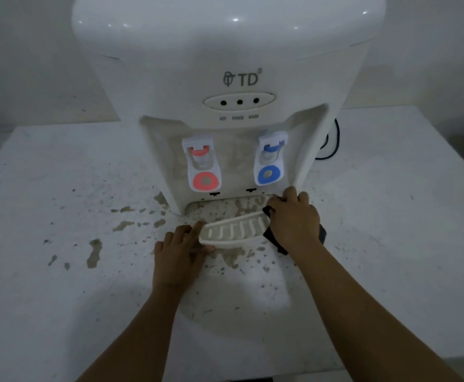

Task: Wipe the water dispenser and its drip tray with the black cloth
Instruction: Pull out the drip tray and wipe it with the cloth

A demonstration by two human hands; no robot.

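A white water dispenser (231, 64) stands on a white table, with a red tap (204, 166) on the left and a blue tap (270, 161) on the right. The white slotted drip tray (233, 232) is out of its stained recess (225, 206) and tilted, right end higher. My left hand (180, 252) grips the tray's left end. At the tray's right end is my right hand (294, 219), holding both that end and the black cloth (277, 241), most of which is hidden under the hand.
The white table top (73, 271) is spotted with brown stains and dirt in front of and left of the dispenser. A black cable (333, 144) loops behind the dispenser's right side. A pale wall stands behind.
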